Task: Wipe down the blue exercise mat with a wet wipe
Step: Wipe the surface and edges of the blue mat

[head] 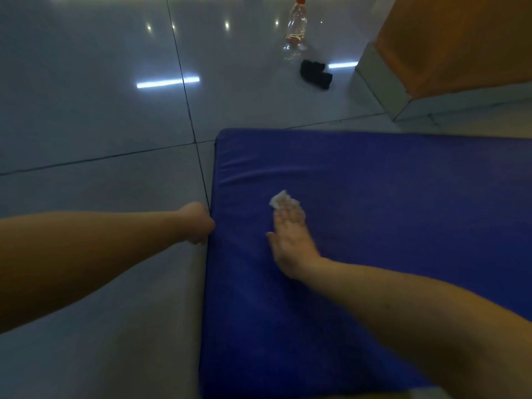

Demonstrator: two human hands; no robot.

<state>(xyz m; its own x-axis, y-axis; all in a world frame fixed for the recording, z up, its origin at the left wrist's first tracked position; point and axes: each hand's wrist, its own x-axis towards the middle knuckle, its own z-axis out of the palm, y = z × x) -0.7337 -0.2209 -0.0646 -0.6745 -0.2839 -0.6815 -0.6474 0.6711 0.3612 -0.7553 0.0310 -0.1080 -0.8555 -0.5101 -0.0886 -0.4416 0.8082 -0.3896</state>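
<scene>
Right hand presses a wet wipe flat on the blue mat while the left hand sits at the mat's edge.

The blue exercise mat [403, 211] lies on the tiled floor [100, 125], filling the view from 3 to 6 o'clock. Near centre, the right hand [288, 240] lies palm-down on it, fingers [289, 218] straight and blurred, pressing the white wet wipe [280, 199], which pokes out at their 12 o'clock tips. The left hand [197, 223], at 9 o'clock of the wipe, is curled against the mat's left edge; its fingers are hidden, so I cannot tell whether they grip it. A clear spray bottle [296, 27] stands at 12 o'clock, a black cloth [315, 74] just beside it.
</scene>
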